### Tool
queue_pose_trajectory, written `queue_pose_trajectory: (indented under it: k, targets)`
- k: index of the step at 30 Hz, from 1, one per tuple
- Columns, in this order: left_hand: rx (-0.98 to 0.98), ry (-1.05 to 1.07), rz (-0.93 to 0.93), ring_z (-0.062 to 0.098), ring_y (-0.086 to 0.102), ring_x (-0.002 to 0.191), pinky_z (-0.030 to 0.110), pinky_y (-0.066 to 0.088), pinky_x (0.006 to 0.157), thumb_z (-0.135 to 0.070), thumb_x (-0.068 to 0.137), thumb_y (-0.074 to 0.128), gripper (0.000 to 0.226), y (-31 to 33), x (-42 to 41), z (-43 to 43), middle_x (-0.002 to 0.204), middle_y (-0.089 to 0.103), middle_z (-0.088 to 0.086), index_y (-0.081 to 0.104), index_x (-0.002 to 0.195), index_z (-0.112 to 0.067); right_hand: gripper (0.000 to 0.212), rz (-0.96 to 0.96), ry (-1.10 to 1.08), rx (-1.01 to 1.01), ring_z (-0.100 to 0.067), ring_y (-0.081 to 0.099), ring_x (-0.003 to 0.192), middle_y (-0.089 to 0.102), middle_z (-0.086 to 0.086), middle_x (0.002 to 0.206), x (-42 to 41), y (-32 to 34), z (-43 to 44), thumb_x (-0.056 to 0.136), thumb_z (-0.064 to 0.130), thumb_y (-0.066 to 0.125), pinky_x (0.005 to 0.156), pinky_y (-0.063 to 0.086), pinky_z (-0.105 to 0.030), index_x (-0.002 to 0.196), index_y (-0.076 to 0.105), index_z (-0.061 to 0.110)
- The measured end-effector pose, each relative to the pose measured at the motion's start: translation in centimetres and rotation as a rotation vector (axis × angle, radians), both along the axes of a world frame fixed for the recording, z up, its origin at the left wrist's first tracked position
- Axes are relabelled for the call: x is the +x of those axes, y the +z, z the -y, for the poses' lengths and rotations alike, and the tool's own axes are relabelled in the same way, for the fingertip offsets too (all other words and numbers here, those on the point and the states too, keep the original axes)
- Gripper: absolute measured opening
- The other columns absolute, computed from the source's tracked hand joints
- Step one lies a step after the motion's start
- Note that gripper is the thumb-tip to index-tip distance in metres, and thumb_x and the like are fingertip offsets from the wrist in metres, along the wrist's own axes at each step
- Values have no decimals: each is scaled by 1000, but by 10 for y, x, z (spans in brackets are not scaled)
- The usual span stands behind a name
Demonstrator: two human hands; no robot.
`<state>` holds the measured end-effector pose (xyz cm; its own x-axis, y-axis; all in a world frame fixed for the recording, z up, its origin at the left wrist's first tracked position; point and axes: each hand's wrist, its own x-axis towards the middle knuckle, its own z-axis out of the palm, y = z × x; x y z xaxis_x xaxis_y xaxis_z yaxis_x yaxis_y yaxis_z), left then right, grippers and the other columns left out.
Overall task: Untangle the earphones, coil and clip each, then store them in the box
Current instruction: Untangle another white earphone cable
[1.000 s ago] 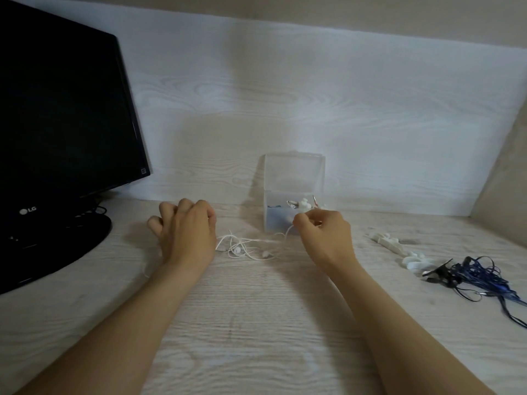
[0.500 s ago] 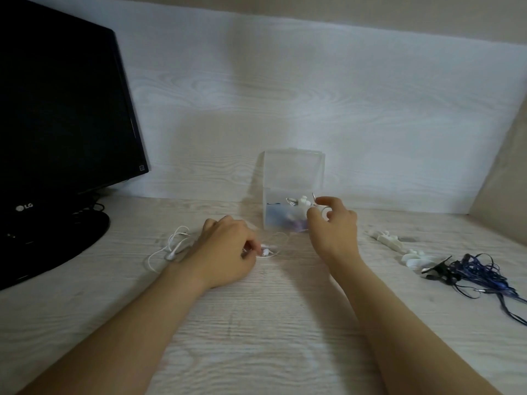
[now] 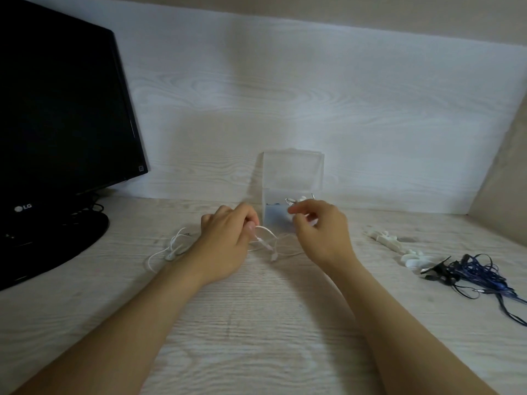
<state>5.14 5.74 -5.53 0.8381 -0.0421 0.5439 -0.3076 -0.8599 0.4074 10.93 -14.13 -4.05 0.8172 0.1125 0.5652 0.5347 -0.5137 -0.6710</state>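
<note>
White earphones (image 3: 266,242) lie on the desk in front of a clear plastic box (image 3: 292,178) with its lid standing up. My left hand (image 3: 225,240) pinches the white cable near its middle, and one loose end trails left to an earbud (image 3: 171,255). My right hand (image 3: 320,232) hovers in front of the box with curled fingers, pinching the same cable. Coiled earphones show inside the box behind my right hand. A tangled blue and black pair (image 3: 473,273) lies at the right.
A black monitor (image 3: 62,132) on a round stand fills the left side. White clips (image 3: 385,239) and white earbuds (image 3: 413,258) lie between the box and the blue tangle. A pale wall panel stands behind, and a side wall closes the right.
My left hand slid right along the white cable towards the box, leaving a loose end behind it. My right hand lifted near the box, then came down a little.
</note>
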Motion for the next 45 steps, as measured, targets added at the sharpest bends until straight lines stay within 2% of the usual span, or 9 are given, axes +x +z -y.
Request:
queue_pose_trajectory:
  k: [4, 11, 19, 25, 32, 37, 40, 42, 45]
  targets:
    - [-214, -67, 59, 9, 63, 86, 35, 52, 81, -17, 110, 46, 15, 1, 0, 1, 88, 69, -11, 55, 102, -27, 30, -86, 250, -75, 0, 67, 88, 74, 22, 87, -8, -1, -9, 81, 26, 58, 80, 50, -18, 100, 81, 30]
    - [-373, 6, 151, 1, 55, 63, 17, 39, 59, -12, 111, 42, 13, 8, 1, 0, 86, 66, -1, 53, 107, -18, 17, 13, 246, -219, -7, 70, 68, 78, 10, 82, 10, -13, -2, 100, 10, 64, 78, 57, -33, 105, 79, 16]
    - [-211, 192, 156, 6, 50, 97, 37, 38, 96, -26, 93, 74, 22, 3, 2, -7, 104, 46, -17, 60, 109, -32, 15, -94, 275, 105, -2, 55, 56, 69, 10, 63, 6, -2, 2, 91, 29, 83, 60, 43, -15, 83, 81, 16]
    - [-43, 334, 130, 13, 49, 98, 34, 29, 89, -18, 91, 74, 18, 5, -3, -16, 97, 45, -14, 66, 95, -34, 32, -238, 296, 351, -4, 50, 64, 58, 9, 70, 5, 5, 6, 104, 36, 64, 65, 45, -18, 95, 71, 6]
    - [91, 442, -1, 19, 49, 110, 33, 27, 90, -10, 92, 64, 23, 3, -1, -22, 107, 50, -7, 67, 88, -32, 41, -350, 100, 797, -14, 71, 74, 77, -3, 82, 10, 11, 7, 115, 34, 34, 66, 53, -28, 120, 56, -1]
    - [80, 462, -16, 20, 51, 108, 33, 28, 88, -10, 90, 71, 22, 2, 2, -26, 107, 50, -6, 69, 86, -32, 34, -469, 113, 1266, -25, 76, 88, 69, -15, 105, 7, 19, 7, 116, 33, 33, 89, 64, -50, 113, 51, 3]
    - [54, 455, 21, 21, 56, 108, 34, 33, 89, -2, 92, 63, 29, -3, 4, -27, 109, 57, -5, 70, 95, -30, 41, -529, 176, 1416, -31, 77, 84, 70, -18, 94, 4, 22, 8, 116, 32, 29, 81, 64, -46, 106, 48, -3]
    - [19, 422, 72, 22, 61, 106, 38, 42, 92, 2, 92, 60, 32, -5, 5, -28, 109, 65, -4, 69, 103, -27, 34, -512, 191, 1372, -19, 57, 53, 54, -7, 68, 4, 21, 9, 115, 29, 35, 58, 58, -35, 93, 47, 7]
    - [-25, 352, 144, 20, 67, 102, 45, 52, 92, 7, 91, 62, 37, -6, 5, -28, 107, 73, -5, 65, 110, -24, 22, -379, 91, 954, -12, 36, 45, 43, 4, 55, 2, 19, 11, 105, 28, 59, 44, 38, -26, 88, 51, 16]
